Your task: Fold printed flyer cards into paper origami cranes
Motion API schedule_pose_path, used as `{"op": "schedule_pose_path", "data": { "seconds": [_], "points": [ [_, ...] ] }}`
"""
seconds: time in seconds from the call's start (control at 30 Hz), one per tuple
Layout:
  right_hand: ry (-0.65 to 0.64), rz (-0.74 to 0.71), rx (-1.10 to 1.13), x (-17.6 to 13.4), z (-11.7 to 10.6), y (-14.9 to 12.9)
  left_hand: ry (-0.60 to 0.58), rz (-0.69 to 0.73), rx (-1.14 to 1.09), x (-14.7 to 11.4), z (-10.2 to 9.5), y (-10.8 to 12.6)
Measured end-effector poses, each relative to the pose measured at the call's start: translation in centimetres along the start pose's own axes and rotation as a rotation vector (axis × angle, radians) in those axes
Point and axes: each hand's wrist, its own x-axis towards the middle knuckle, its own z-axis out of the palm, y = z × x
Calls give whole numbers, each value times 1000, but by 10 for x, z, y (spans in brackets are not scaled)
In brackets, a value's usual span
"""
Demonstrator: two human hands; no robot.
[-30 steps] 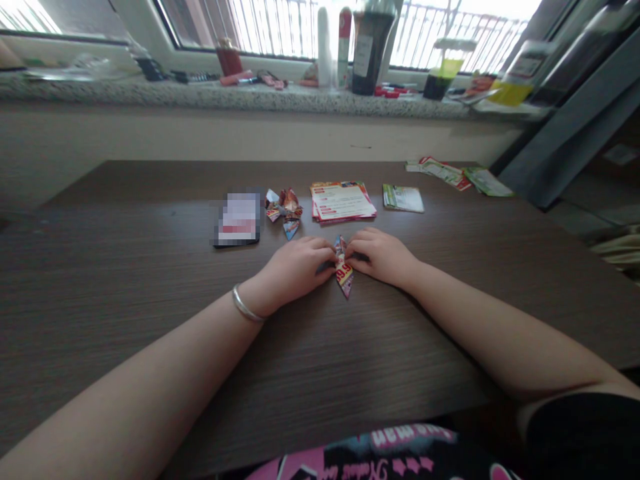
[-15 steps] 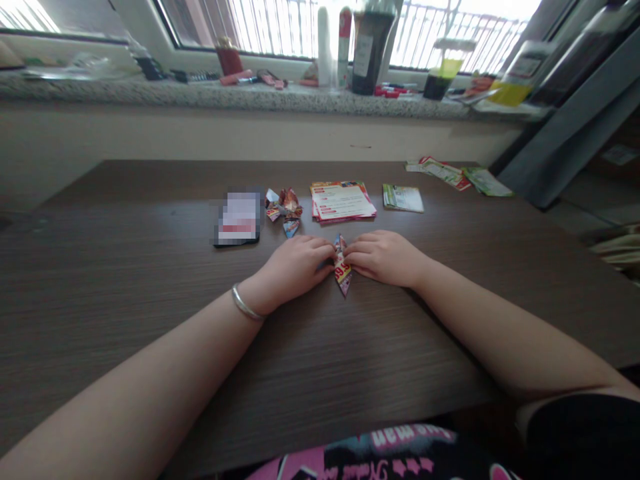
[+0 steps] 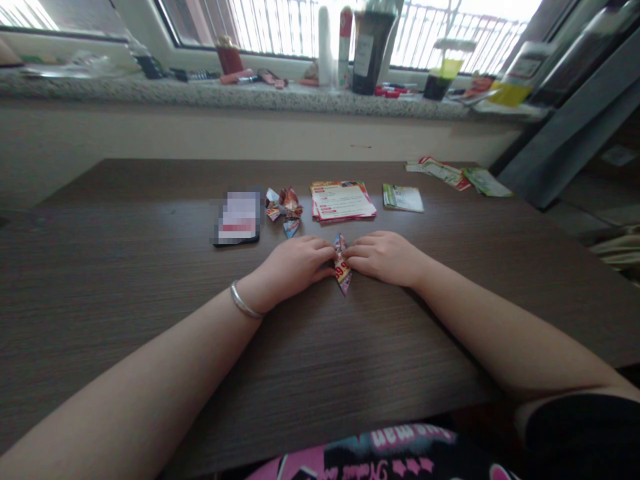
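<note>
A small diamond-shaped piece of folded paper (image 3: 343,273), printed in red, yellow and purple, lies on the brown table (image 3: 320,353) between my hands. My left hand (image 3: 300,267) closes its fingertips on the paper's left edge. From the other side, the fingers of my right hand (image 3: 383,259) press on its right edge and partly cover it. Just beyond my left hand sit folded paper shapes (image 3: 285,208) in orange, white and blue.
Behind the hands lie a stack of printed leaflets (image 3: 344,201), a smaller stack of paper (image 3: 403,199) and a blurred-out phone-like object (image 3: 237,219). More leaflets (image 3: 445,173) are at the back right. Bottles (image 3: 370,53) and small items line the stone windowsill (image 3: 300,100).
Almost nothing differs. Both hands stay on the folded paper, with only a very slight shift of the left thumb.
</note>
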Motion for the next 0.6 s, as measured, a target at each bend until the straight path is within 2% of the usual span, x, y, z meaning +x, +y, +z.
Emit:
{"op": "schedule_pose_path", "data": {
  "seconds": [0.3, 0.6],
  "points": [
    [38, 87, 26, -1, 5, -2, 16, -11, -53, 1, 3, -3],
    [89, 273, 341, -2, 21, 4, 25, 0, 15, -1, -2, 4]
  ]
}}
